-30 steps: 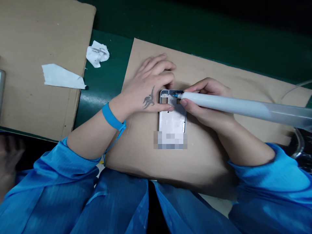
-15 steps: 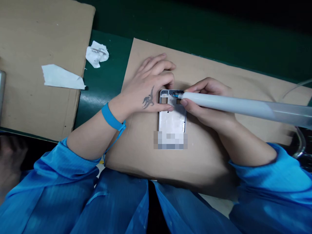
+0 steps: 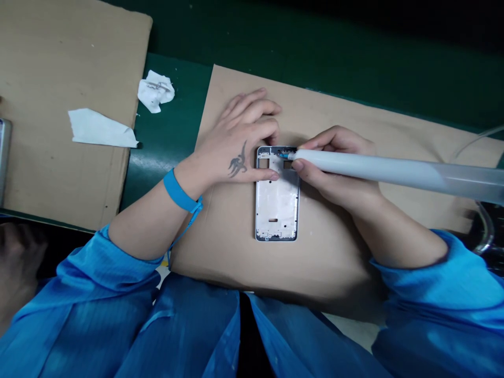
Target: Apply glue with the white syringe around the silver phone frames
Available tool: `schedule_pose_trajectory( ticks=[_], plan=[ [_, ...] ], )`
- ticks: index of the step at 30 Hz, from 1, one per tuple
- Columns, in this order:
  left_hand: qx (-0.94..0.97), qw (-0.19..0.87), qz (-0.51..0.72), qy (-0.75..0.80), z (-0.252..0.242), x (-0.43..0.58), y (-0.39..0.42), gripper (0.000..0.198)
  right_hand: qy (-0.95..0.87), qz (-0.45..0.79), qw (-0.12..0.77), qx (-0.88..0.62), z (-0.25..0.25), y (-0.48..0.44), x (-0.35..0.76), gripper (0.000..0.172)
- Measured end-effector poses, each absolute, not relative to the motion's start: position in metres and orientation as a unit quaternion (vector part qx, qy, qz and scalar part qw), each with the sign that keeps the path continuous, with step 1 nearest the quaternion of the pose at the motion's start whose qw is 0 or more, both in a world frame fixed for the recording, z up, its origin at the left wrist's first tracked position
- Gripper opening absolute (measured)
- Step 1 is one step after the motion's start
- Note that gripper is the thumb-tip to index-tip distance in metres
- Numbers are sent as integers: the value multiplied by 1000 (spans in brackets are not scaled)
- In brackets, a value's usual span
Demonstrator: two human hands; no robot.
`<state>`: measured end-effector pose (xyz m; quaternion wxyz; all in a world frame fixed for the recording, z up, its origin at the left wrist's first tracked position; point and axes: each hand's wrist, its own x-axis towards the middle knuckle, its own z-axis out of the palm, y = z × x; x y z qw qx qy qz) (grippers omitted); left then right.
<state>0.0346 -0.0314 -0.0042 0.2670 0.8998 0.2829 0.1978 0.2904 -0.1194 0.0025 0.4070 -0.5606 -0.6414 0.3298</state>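
Note:
A silver phone frame lies flat on the cardboard, with a dark top end and small cutouts. My left hand grips its upper left part, the thumb across the face and the index finger bent at the top edge; its other fingers rest on the cardboard. Between the thumb and fingers of my right hand is a glue syringe, a long white barrel lying almost level. Its blue tip sits at the frame's top end; whether it touches the surface I cannot tell.
Beneath the frame is a cardboard sheet on a green table. At left lie a crumpled white tissue, a flat white paper piece and another cardboard sheet. Another person's hand shows at lower left. A clear tube curves at right.
The view has shifted very slightly. Both hands keep their hold, and the syringe tip stays near the same spot at the frame's top end.

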Motion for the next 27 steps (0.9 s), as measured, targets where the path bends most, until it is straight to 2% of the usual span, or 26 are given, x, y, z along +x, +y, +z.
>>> schedule_pose_trajectory(
  ticks=[9,19,27],
  plan=[
    [883,302,194,303,-2,35,-33,62,-631,330,427,-557,1,-118,291,37],
    [891,277,217,286,-7,31,-33,64,-632,314,423,-568,-1,-117,289,41],
    [897,262,209,290,-6,31,-34,62,-642,300,420,-566,-1,-117,289,34]
  ],
)
